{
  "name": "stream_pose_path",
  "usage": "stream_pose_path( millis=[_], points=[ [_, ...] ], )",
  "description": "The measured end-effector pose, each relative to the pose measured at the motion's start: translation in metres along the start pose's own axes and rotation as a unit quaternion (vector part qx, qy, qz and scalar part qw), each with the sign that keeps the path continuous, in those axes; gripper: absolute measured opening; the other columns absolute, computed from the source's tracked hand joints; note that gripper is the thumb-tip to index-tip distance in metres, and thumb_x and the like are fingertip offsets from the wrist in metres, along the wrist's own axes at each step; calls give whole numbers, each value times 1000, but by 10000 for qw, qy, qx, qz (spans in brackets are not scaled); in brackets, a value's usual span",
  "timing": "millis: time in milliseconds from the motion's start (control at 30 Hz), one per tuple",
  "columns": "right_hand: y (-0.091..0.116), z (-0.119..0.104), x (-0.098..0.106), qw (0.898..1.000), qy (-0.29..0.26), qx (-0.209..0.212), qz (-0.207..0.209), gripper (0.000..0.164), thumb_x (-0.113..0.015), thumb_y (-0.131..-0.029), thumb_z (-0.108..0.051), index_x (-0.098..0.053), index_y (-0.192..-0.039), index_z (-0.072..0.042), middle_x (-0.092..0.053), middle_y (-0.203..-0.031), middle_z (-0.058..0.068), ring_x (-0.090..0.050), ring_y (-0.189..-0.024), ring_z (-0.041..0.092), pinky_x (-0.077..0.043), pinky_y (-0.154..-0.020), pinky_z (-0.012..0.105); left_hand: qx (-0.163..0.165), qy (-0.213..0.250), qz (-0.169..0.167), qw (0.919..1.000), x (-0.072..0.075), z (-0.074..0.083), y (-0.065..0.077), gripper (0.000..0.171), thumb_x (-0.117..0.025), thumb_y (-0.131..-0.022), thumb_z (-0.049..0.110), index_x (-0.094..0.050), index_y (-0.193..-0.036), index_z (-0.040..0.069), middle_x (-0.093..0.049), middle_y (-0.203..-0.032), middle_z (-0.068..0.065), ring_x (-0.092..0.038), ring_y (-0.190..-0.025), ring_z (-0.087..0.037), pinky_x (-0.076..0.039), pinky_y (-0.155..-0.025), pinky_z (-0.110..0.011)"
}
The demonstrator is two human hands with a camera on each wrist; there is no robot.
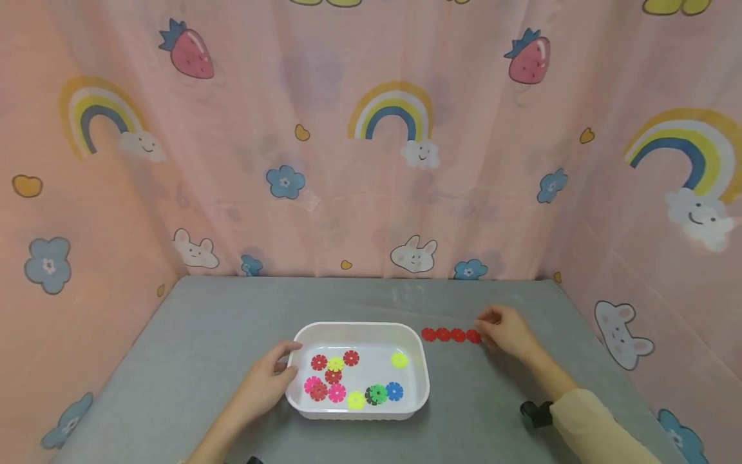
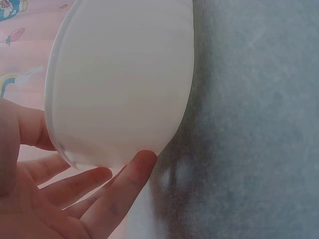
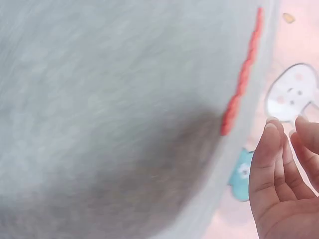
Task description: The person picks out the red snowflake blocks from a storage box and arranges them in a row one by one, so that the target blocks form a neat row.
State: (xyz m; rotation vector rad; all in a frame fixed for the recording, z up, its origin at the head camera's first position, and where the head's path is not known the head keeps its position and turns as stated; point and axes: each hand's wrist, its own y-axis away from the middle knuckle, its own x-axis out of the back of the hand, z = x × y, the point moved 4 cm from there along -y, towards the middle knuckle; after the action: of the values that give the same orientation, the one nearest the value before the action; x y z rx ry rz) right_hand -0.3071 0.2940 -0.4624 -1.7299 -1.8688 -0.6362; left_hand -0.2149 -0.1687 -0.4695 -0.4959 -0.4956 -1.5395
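Observation:
At its left end, my left hand (image 1: 265, 381) holds a white plastic tray (image 1: 359, 415). The left wrist view shows the thumb at the rim and the fingers (image 2: 119, 191) against the outer wall. Notched plastic discs lie in the tray: red (image 1: 351, 358), pink (image 1: 337, 393), yellow (image 1: 399, 359), green (image 1: 379, 394) and blue (image 1: 395, 391). Right of the tray, several red notched discs (image 1: 443, 334) form a straight row on the table. Above the row's right end is my right hand (image 1: 507, 332), its fingers loosely bent, with a gap between thumb and fingertips in the right wrist view.
A grey cloth-like surface covers the table (image 1: 232, 316). Pink printed curtains (image 1: 348, 219) stand along its back and both sides. A small black object (image 1: 536, 414) sits by the right sleeve (image 1: 597, 425).

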Motion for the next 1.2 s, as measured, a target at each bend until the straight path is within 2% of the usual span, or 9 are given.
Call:
stream_pose_path(
  millis=[300,600,933,1200],
  points=[
    [15,-51,-2,9978,455,374,294,25,-67,-99,-23,-68,-110,-1,-69,-99,13,-64,-83,24,-57,-66,29,3,11,-7,10000,1,1,0,36,-63,-96,10,-62,-132,11,-58,-141,-20,-63,-118,-44,-55,-91,-56],
    [30,-92,-14,9979,113,534,356,25,-68,-98,-26,-69,-112,-6,-69,-102,8,-64,-86,23,-58,-70,30,-74,24,-3,10000,0,1,0,35,-64,-96,9,-62,-131,11,-59,-140,-20,-63,-117,-44,-56,-90,-56],
    [31,-119,-45,9968,38,593,529,18,-71,-96,-23,-71,-107,-9,-69,-98,4,-63,-83,20,-60,-70,31,-26,-31,-47,10000,-1,0,-1,36,-64,-96,10,-61,-133,11,-58,-140,-21,-64,-116,-43,-57,-89,-55],
    [39,-135,-81,9946,-533,881,89,10,-73,-94,-14,-71,-102,-9,-67,-88,2,-63,-76,18,-58,-64,27,15,-28,-28,10000,-1,-1,-1,37,-64,-96,10,-61,-133,11,-58,-139,-21,-64,-116,-42,-57,-89,-55]
  ],
)
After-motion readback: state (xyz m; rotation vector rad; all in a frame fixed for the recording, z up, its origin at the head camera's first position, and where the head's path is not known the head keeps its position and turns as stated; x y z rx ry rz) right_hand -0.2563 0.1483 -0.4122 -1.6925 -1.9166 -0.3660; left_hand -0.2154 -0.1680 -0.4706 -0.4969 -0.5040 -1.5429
